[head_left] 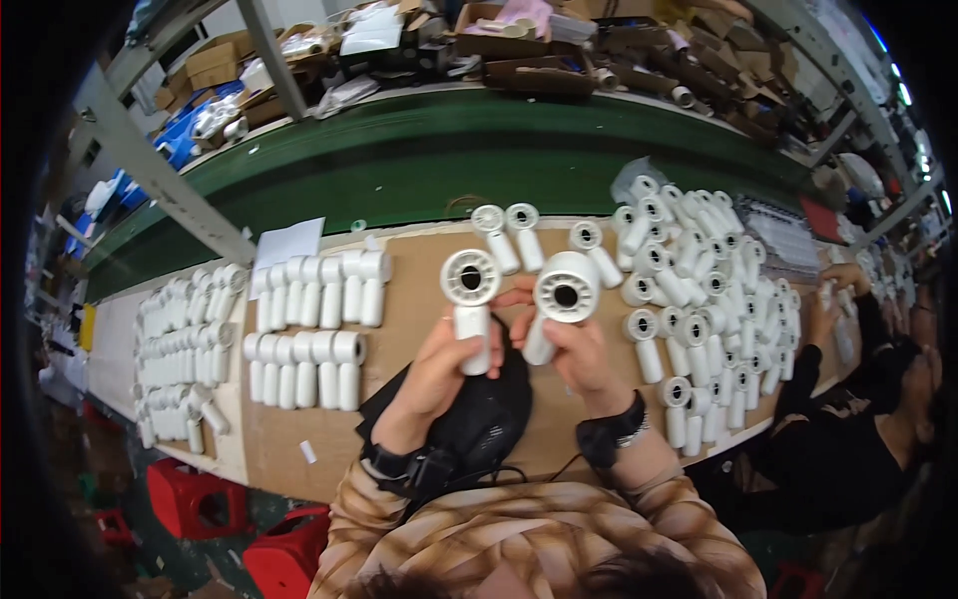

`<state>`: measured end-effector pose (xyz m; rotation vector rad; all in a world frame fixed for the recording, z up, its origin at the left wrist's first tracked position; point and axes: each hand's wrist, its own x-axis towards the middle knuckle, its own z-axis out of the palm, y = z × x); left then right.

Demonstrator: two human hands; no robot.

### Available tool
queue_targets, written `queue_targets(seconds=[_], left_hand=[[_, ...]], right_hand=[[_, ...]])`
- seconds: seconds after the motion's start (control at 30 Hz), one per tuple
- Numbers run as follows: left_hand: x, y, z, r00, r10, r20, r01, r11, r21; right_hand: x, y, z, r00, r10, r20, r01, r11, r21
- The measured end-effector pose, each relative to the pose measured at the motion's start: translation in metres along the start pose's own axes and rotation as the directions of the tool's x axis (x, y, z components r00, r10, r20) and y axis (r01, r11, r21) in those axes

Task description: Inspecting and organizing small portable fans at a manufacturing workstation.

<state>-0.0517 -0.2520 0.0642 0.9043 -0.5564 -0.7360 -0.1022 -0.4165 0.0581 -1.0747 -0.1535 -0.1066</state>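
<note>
My left hand (439, 364) grips the handle of a white plastic housing (471, 278) with a round vented head and a dark centre hole. Just to its right, my right hand (577, 364) is closed round a second such housing (567, 287), its open end turned up. Both are held upright, close together but apart, over the brown worktable (414, 290). Past them lie a loose pair of similar housings (523, 217) and a single one (587, 237) nearer the right pile.
Two neat rows of housings (319, 349) lie left of my hands, with more rows (185, 339) farther left. A large loose pile (699, 290) covers the right side. Beyond runs a green conveyor belt (399, 150). A co-worker (848, 429) sits at right; red stools (197, 499) stand lower left.
</note>
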Motion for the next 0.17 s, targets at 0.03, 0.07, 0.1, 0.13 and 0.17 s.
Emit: queue_targets(seconds=[0.03, 0.07, 0.1, 0.13, 0.17], left_hand=[[-0.0039, -0.0001, -0.0027, 0.998, -0.013, -0.066, 0.008, 0.998, -0.064], [-0.0035, -0.0014, -0.0031, 0.991, -0.031, -0.132, 0.014, 0.992, -0.128], [-0.003, -0.0016, -0.0041, 0.991, -0.02, -0.132, 0.002, 0.99, -0.139], [-0.0026, -0.0021, -0.0049, 0.991, -0.029, -0.134, 0.007, 0.987, -0.162], [-0.002, -0.003, -0.0053, 0.99, -0.037, -0.138, 0.011, 0.983, -0.185]], right_hand=[[-0.0009, -0.0002, -0.002, 1.0, 0.001, -0.011, -0.002, 0.997, -0.08], [-0.0036, -0.0052, -0.0069, 1.0, 0.002, -0.014, -0.004, 0.995, -0.103], [-0.0045, -0.0065, -0.0079, 0.999, 0.049, -0.019, -0.05, 0.997, -0.066], [-0.0054, -0.0078, -0.0088, 0.995, 0.096, -0.021, -0.097, 0.995, -0.027], [-0.0064, -0.0094, -0.0097, 0.989, 0.144, -0.022, -0.144, 0.989, 0.012]])
